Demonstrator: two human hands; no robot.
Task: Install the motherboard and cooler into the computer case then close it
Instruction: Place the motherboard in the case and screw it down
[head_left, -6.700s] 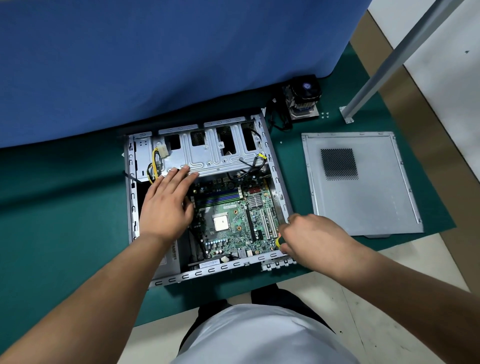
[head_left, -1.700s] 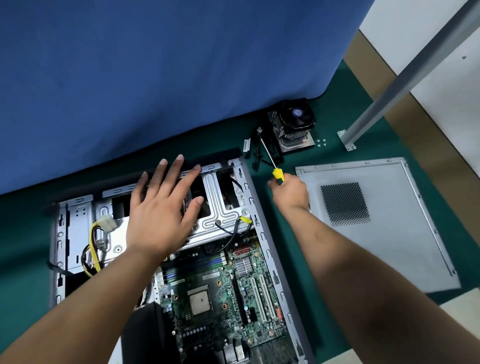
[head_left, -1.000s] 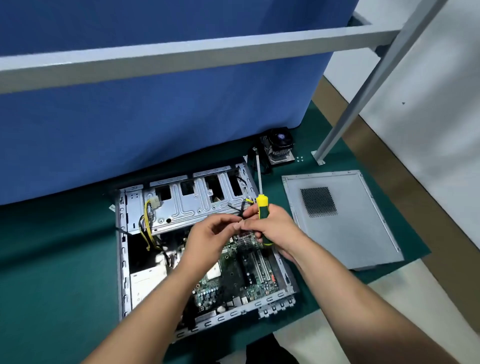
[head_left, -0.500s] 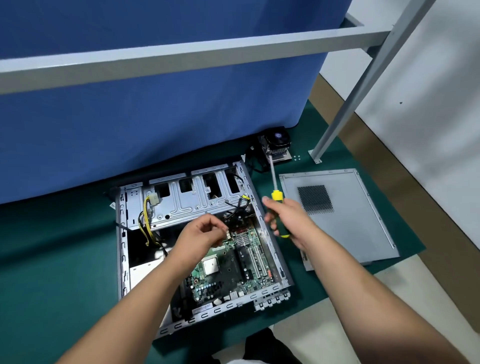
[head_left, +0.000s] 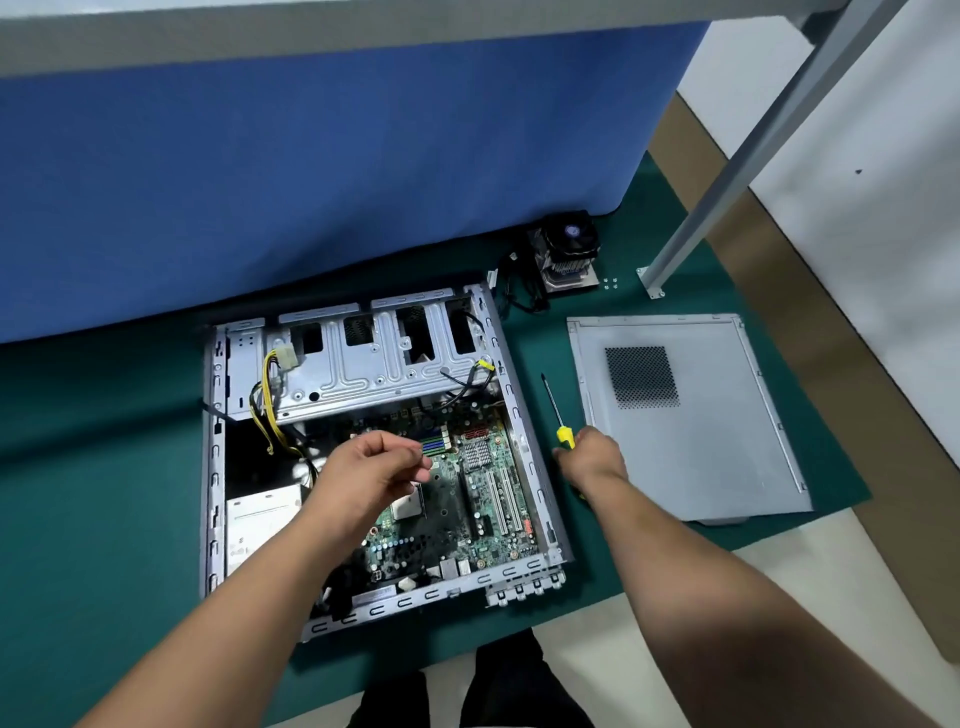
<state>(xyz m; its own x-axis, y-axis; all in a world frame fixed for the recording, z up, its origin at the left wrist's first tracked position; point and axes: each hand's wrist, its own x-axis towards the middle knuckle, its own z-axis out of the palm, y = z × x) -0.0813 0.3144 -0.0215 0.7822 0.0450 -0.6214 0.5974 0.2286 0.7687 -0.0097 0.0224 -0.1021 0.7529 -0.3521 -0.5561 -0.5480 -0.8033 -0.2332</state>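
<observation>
Open computer case (head_left: 213, 467) lying flat on the green surface (head_left: 104, 467), with the motherboard (head_left: 467, 493) seated in its right half below the drive cage (head_left: 363, 364). The left hand (head_left: 374, 473) hovers over the board with thumb and forefinger pinched together; whether a screw sits between them is too small to tell. The right hand (head_left: 592, 457) grips the yellow handle of the screwdriver (head_left: 558, 415) just outside the case wall at 3 o'clock, the shaft pointing away toward 12 o'clock, its tip apart from the board. The cooler (head_left: 566, 249) stands on the surface beyond the case's far right corner at 1 o'clock, not yet installed, with small screws (head_left: 610, 283) just beside it. The side panel (head_left: 691, 441) lies flat at 3 o'clock, off the case.

Judged step: fastening the motherboard, before the cooler is mounted. The next move probably calls for placing a screw at a board hole with the left hand, then swinging the screwdriver in over it and holding it upright. Cooler and panel remain.
</observation>
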